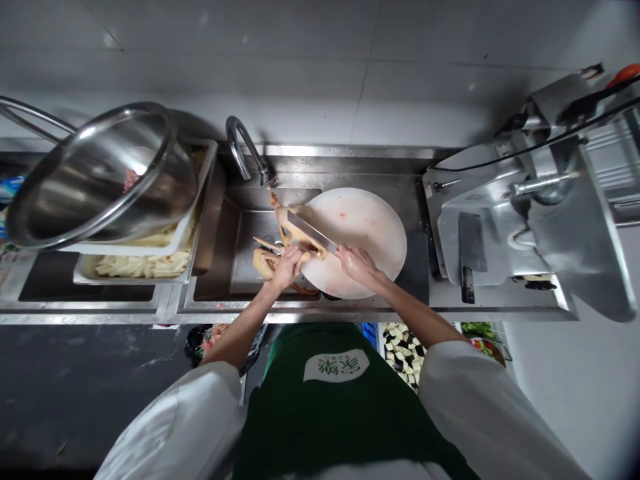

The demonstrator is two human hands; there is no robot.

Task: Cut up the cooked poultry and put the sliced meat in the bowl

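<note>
My right hand (357, 268) is closed round the handle of a kitchen cleaver (311, 230). Its blade points up and left, lying across a plucked, pale yellow chicken (264, 265). My left hand (289, 267) grips the chicken just left of the cleaver's handle end; the fingers partly hide what they hold. Part of the bird rests at the left edge of a round white cutting board (373, 233), and the rest hangs over the metal sink (245, 230). A few reddish specks dot the board.
A curved tap (240, 143) rises behind the sink. To the left, a large steel bowl (175, 173) leans over a tray of pale strips (143, 265). On the right stand a slicing machine (580, 233) and another cleaver (473, 243). Diced eggplant (403, 350) sits below the counter.
</note>
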